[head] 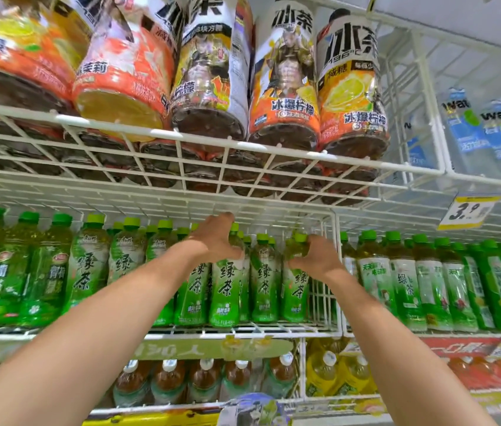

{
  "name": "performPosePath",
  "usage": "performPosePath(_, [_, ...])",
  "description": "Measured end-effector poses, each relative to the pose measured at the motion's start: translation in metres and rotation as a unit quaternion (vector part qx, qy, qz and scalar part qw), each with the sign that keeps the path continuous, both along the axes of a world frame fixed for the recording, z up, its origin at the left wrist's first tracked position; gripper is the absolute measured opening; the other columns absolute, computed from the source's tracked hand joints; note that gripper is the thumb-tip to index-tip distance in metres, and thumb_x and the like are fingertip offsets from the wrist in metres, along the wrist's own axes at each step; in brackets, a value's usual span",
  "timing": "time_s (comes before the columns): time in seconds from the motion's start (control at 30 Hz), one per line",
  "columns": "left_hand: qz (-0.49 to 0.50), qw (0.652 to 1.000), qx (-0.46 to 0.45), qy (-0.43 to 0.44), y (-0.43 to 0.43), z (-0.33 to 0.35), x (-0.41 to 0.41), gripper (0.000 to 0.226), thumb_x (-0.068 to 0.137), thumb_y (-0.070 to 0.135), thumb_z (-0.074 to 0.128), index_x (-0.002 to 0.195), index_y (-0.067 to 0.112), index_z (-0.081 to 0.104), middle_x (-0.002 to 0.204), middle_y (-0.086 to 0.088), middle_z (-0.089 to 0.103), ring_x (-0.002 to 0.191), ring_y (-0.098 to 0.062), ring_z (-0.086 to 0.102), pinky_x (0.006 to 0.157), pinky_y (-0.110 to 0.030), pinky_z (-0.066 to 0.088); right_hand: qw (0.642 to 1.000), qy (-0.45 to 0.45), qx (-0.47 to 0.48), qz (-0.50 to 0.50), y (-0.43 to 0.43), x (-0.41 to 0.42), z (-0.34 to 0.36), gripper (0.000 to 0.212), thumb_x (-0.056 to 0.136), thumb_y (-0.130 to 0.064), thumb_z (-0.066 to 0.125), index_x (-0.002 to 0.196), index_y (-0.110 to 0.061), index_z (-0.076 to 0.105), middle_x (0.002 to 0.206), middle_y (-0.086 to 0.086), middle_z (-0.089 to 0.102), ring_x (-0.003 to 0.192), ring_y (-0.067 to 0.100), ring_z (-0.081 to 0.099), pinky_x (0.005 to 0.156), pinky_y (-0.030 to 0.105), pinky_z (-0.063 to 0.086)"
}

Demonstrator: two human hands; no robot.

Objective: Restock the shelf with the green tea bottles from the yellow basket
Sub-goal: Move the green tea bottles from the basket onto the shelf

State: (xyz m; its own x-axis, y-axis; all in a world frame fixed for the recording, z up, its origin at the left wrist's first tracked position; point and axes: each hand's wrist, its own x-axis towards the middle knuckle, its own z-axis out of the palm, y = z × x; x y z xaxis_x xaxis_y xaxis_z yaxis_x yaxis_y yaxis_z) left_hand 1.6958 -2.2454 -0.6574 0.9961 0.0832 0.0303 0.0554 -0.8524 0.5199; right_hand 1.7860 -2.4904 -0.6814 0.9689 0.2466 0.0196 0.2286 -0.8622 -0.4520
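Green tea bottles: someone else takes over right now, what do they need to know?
The left hand grips the neck of a tea bottle; the right hand grips the end bottle beside the divider.
Both bottles stand upright in the front row of the shelf.
That row looks full.
The basket is out of view, so what is left cannot be told.

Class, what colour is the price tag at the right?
The price tag is yellow and white; head view.

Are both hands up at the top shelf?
No, the left hand and right hand grip green tea bottles on the middle shelf.
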Motion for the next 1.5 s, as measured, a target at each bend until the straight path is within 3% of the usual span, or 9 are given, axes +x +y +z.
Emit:
performPosePath(0.2, [-0.030, 0.993, 0.072, 0.086, 0.002, 0.008, 0.027, 0.073, 0.083, 0.037, 0.081, 0.138, 0.011, 0.041, 0.119, -0.004, 0.055, 0.104, -0.022, 0.057, 0.087, -0.036, 0.052, 0.998, 0.047, -0.037, -0.006, 0.017, 0.032, -0.017, 0.040, 0.070, -0.037, 0.088, 0.094, -0.011, 0.070, 0.085, 0.001, 0.069, 0.080, 0.018, 0.065, 0.058, 0.024, 0.046])
performPosePath(0.47, [-0.037, 0.986, 0.076, 0.143, 0.016, 0.002, 0.050, 0.102, 0.074, 0.049, 0.085, 0.153, 0.015, 0.029, 0.158, -0.008, 0.037, 0.138, -0.027, 0.042, 0.110, -0.044, 0.040, 0.992, 0.091, -0.082, -0.011, 0.019, 0.062, -0.029, 0.092, 0.071, -0.050, 0.087, 0.143, -0.005, 0.051, 0.139, 0.013, 0.058, 0.126, 0.030, 0.057, 0.093, 0.032, 0.049])
performPosePath(0.63, [-0.048, 0.991, 0.050, 0.116, 0.021, -0.004, 0.046, 0.091, 0.077, 0.042, 0.085, 0.150, 0.017, 0.036, 0.152, -0.006, 0.044, 0.131, -0.024, 0.046, 0.100, -0.038, 0.042, 0.992, 0.088, -0.088, 0.001, 0.019, 0.056, -0.022, 0.088, 0.073, -0.047, 0.086, 0.144, -0.009, 0.050, 0.140, 0.011, 0.057, 0.127, 0.030, 0.055, 0.093, 0.030, 0.047])
performPosePath(0.8, [-0.066, 0.994, 0.077, 0.044, 0.017, -0.010, 0.026, 0.096, 0.086, 0.045, 0.076, 0.158, 0.011, 0.023, 0.163, -0.012, 0.026, 0.148, -0.028, 0.029, 0.119, -0.039, 0.028, 0.999, 0.015, -0.034, 0.032, 0.018, 0.030, -0.014, 0.087, 0.085, -0.045, 0.078, 0.154, -0.013, 0.036, 0.155, 0.011, 0.045, 0.140, 0.030, 0.045, 0.112, 0.034, 0.039])
performPosePath(1.03, [-0.032, 0.981, 0.190, -0.023, -0.010, 0.006, -0.038, 0.073, 0.100, 0.055, 0.046, 0.158, 0.019, 0.020, 0.166, -0.011, 0.018, 0.150, -0.032, 0.025, 0.120, -0.047, 0.030, 0.980, -0.071, -0.169, 0.070, 0.031, -0.040, 0.022, 0.076, 0.095, -0.065, 0.050, 0.154, -0.020, 0.035, 0.163, 0.011, 0.031, 0.145, 0.035, 0.037, 0.111, 0.049, 0.041])
performPosePath(1.1, [-0.026, 0.979, 0.203, 0.003, -0.014, 0.015, -0.062, 0.063, 0.101, 0.059, 0.039, 0.149, 0.018, 0.036, 0.160, -0.012, 0.030, 0.145, -0.032, 0.036, 0.117, -0.046, 0.034, 0.973, -0.087, -0.197, 0.079, 0.032, -0.066, 0.029, 0.073, 0.097, -0.067, 0.040, 0.155, -0.022, 0.033, 0.163, 0.010, 0.030, 0.147, 0.034, 0.035, 0.112, 0.054, 0.039])
performPosePath(1.2, [-0.010, 0.976, 0.212, 0.043, -0.013, 0.023, -0.097, 0.051, 0.101, 0.063, 0.036, 0.088, 0.017, 0.054, 0.110, -0.012, 0.066, 0.107, -0.029, 0.066, 0.098, -0.043, 0.051, 0.964, -0.096, -0.228, 0.097, 0.033, -0.102, 0.036, 0.066, 0.100, -0.067, 0.034, 0.130, -0.014, 0.057, 0.142, 0.017, 0.055, 0.122, 0.035, 0.059, 0.098, 0.048, 0.052])
performPosePath(1.33, [0.022, 0.962, 0.273, -0.009, -0.001, 0.023, -0.131, 0.068, 0.097, 0.070, 0.034, 0.137, 0.017, 0.048, 0.136, -0.011, 0.056, 0.123, -0.031, 0.056, 0.100, -0.047, 0.048, 0.956, -0.162, -0.222, 0.101, 0.040, -0.143, 0.047, 0.066, 0.098, -0.069, 0.036, 0.126, -0.014, 0.058, 0.132, 0.016, 0.059, 0.119, 0.037, 0.057, 0.097, 0.049, 0.051])
performPosePath(1.5, [0.018, 0.947, 0.317, -0.037, 0.028, 0.011, -0.174, 0.065, 0.096, 0.067, 0.035, 0.132, 0.015, 0.049, 0.129, -0.013, 0.056, 0.120, -0.032, 0.052, 0.097, -0.048, 0.048, 0.945, -0.226, -0.201, 0.128, 0.070, -0.190, 0.036, 0.066, 0.096, -0.064, 0.043, 0.137, -0.013, 0.051, 0.136, 0.015, 0.053, 0.124, 0.037, 0.049, 0.095, 0.049, 0.047])
